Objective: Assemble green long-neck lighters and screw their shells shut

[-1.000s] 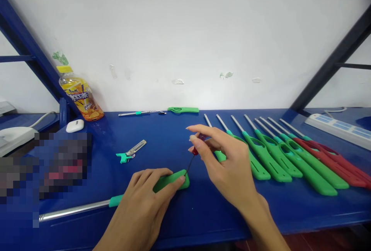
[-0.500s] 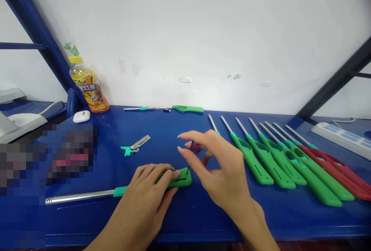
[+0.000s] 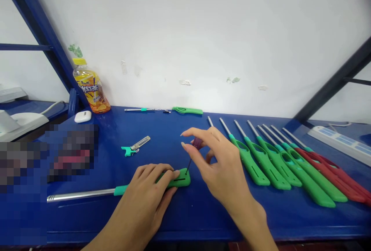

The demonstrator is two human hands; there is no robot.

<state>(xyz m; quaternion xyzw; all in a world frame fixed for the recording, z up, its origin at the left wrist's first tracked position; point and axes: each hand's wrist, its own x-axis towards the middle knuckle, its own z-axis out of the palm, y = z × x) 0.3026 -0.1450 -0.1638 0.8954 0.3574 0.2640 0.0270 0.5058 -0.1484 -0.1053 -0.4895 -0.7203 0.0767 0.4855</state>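
Observation:
Flat on the blue table lies a green long-reach lighter (image 3: 183, 181), its metal tube pointing left. My left hand (image 3: 152, 189) is closed over the handle and presses it down, hiding the trigger area. A small screwdriver (image 3: 197, 143) with a purple handle sits in the fingers of my right hand (image 3: 223, 162). Its thin shaft slants down to a hole near the handle's right end, where the tip touches. Behind my left hand is a loose teal trigger piece (image 3: 127, 151) beside a clear fuel tank (image 3: 140, 143).
Several green lighters (image 3: 252, 162) and red lighters (image 3: 330, 170) lie in a row at the right, by a white power strip (image 3: 342, 143). Along the wall are a lighter tube (image 3: 136, 110) and green shell (image 3: 188, 111). A drink bottle (image 3: 92, 90) and white case (image 3: 82, 116) stand left.
The screwdriver leans slightly more to the right, and my right-hand fingers have shifted on its handle. My left hand keeps its hold on the lighter. The camera view has moved slightly.

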